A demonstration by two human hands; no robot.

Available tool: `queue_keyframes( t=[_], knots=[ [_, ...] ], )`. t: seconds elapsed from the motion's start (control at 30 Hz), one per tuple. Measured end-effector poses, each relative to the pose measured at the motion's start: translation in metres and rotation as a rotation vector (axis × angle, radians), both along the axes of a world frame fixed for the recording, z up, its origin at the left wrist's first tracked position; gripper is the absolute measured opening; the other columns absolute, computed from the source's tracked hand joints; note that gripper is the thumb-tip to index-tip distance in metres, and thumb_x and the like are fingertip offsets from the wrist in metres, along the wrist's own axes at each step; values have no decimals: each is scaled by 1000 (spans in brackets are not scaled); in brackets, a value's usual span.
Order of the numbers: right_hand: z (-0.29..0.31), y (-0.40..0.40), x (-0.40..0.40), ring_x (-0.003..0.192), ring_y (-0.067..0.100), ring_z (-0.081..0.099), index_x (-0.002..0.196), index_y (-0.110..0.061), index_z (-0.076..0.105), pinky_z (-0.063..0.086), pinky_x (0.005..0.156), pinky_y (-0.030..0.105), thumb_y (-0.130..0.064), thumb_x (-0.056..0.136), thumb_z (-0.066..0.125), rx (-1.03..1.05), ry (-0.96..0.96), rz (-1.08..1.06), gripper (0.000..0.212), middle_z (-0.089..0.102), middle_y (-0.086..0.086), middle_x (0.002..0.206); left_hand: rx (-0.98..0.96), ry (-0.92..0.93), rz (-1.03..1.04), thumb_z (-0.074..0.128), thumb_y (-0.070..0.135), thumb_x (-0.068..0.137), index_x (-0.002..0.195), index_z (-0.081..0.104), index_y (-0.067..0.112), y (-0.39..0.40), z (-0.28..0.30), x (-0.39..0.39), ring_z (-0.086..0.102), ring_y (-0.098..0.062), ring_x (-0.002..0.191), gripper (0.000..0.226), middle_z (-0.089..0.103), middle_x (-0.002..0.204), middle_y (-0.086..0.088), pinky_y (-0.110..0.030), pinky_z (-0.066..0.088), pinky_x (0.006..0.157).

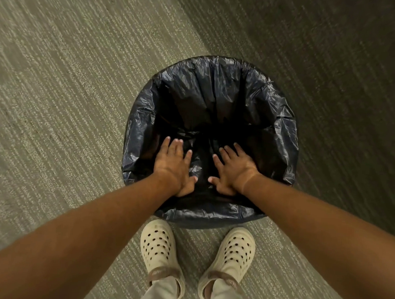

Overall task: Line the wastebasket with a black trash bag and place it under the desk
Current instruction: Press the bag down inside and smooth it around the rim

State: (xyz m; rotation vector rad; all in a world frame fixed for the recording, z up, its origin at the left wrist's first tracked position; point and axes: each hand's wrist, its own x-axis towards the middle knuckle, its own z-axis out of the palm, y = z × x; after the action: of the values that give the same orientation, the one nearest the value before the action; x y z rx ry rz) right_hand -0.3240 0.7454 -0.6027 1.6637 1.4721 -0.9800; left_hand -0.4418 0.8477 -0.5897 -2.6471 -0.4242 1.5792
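Glossy, crinkled black plastic trash bag (pixel 217 100); matt ribbed carpet (pixel 69 85); perforated cream clogs (pixel 158 245).

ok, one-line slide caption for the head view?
Left hand and right hand, open, press the black trash bag down inside the wastebasket on carpet.

Striped carpet (pixel 69 85) under bag-lined wastebasket (pixel 284 131) and two cream clogs (pixel 158 243).

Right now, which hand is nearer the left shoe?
Left. The left hand is inside the bag, nearly straight above the left shoe in the picture. The right hand is also in the bag, but over toward the right shoe.
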Motion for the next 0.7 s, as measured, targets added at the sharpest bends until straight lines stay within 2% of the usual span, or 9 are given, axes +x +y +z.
queue_keyframes(
  t=[0.07, 0.13, 0.23, 0.33, 0.47, 0.6, 0.7],
  knots=[
    [1, 7, 3, 148, 28, -3, 153, -8, 5, -6, 118, 47, -55, 96, 20, 189, -13, 61, 75, 2, 15, 162, -53, -179, -77, 22, 51, 95, 154, 0, 10, 1, -1, 7, -7, -31, 149, 75, -3, 162, -19, -48, -7, 119],
    [0, 19, 9, 148, 27, -4, 152, -5, 3, -5, 119, 45, -52, 97, 22, 287, -59, 169, 75, 1, 14, 162, -68, -259, -119, 23, 43, 96, 153, -3, 7, 5, -4, 15, -8, -28, 150, 73, -6, 162, -17, -45, -5, 120],
    [-5, 36, 22, 148, 27, -7, 152, -2, 0, -4, 119, 41, -47, 98, 23, 298, -135, 268, 74, -3, 14, 162, -12, -260, -140, 21, 40, 95, 152, -8, 2, 19, -11, 27, -11, -27, 149, 75, -11, 161, -18, -43, -3, 121],
    [-8, 44, 34, 148, 27, -4, 151, 0, 1, -1, 120, 38, -43, 99, 26, 247, -169, 216, 72, -1, 15, 162, 0, -238, -98, 20, 38, 96, 151, -7, -1, 33, -16, 32, -10, -28, 149, 73, -11, 161, -19, -41, -1, 121],
    [-9, 45, 46, 147, 27, 10, 151, 1, 8, 6, 119, 38, -39, 97, 29, 245, -199, 90, 70, 12, 15, 160, -31, -201, 48, 21, 39, 97, 151, -8, 0, 43, -20, 30, -11, -27, 149, 73, -12, 161, -18, -40, -2, 121],
    [-12, 38, 23, 148, 27, 10, 151, 1, 9, 5, 120, 39, -41, 95, 30, 320, -74, 29, 73, 10, 19, 160, -121, -210, 64, 21, 41, 98, 151, -8, 0, 33, -20, 24, -12, -27, 149, 73, -13, 161, -19, -39, -3, 121],
    [-23, 26, 0, 148, 26, 6, 151, 0, 4, 6, 119, 39, -40, 99, 28, 145, 141, -42, 70, 4, 17, 161, -259, -61, 91, 22, 39, 101, 152, -4, 2, 20, -19, 16, -7, -26, 150, 69, -9, 162, -16, -38, 1, 121]
  ],
)
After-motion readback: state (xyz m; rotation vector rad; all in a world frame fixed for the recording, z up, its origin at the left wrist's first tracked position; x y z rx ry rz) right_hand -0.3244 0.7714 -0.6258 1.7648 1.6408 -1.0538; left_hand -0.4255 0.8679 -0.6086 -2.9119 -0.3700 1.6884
